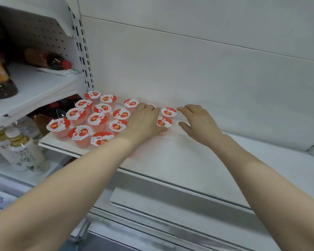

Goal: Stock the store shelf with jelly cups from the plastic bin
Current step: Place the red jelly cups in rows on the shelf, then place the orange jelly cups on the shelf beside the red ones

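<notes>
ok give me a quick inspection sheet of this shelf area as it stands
surface: white shelf, flat, cups on its left part
job's things: more than a dozen jelly cups, upright, red-and-white strawberry lids, clustered towards the left end
clutter: white paper slip on the upper left shelf
grippers: left hand palm down over some cups, grip hidden; right hand loosely open beside the rightmost cup, holding nothing
cables: nothing seen
surroundings: white back panel; drink bottles on neighbouring shelves to the left
</notes>
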A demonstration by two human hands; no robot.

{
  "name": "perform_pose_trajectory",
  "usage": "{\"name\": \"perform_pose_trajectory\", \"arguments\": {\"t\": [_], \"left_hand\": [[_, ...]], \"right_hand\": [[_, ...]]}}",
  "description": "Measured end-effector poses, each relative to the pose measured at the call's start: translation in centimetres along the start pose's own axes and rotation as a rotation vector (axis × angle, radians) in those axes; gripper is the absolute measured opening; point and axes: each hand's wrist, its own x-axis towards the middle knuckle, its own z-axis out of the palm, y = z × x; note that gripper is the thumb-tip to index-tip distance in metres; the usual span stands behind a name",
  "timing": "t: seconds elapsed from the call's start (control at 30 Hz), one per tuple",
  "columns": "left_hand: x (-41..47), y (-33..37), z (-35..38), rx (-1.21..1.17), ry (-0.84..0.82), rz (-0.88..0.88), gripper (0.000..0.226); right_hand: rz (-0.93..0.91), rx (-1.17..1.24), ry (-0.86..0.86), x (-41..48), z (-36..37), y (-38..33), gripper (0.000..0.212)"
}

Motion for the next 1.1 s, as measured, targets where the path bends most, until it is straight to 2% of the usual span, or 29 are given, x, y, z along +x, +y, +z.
{"name": "perform_pose_trajectory", "arguments": {"t": [0.17, 0.4, 0.63, 0.83, 1.1], "left_hand": [[-2.8, -1.9, -3.4, -0.001, 0.068, 0.033, 0.064], [-10.7, -7.9, -8.2, 0.046, 0.184, 0.074, 0.064], [-21.8, -16.7, -10.8, 0.015, 0.335, 0.031, 0.038], [-33.6, -26.0, -9.6, 0.036, 0.272, -0.12, 0.036], [-48.0, -36.8, -7.4, 0.052, 0.147, -0.505, 0.035]], "right_hand": [[-0.037, -0.034, 0.026, -1.1, -2.4, -3.2, 0.048], [-0.098, -0.035, 0.116, -2.8, -4.3, -11.6, 0.046], [-0.206, -0.011, 0.194, -5.5, -2.9, -23.3, 0.042], [-0.342, 0.064, 0.167, -6.9, 1.5, -34.7, 0.043], [-0.576, 0.256, -0.004, -6.8, 9.7, -48.7, 0.041]]}}
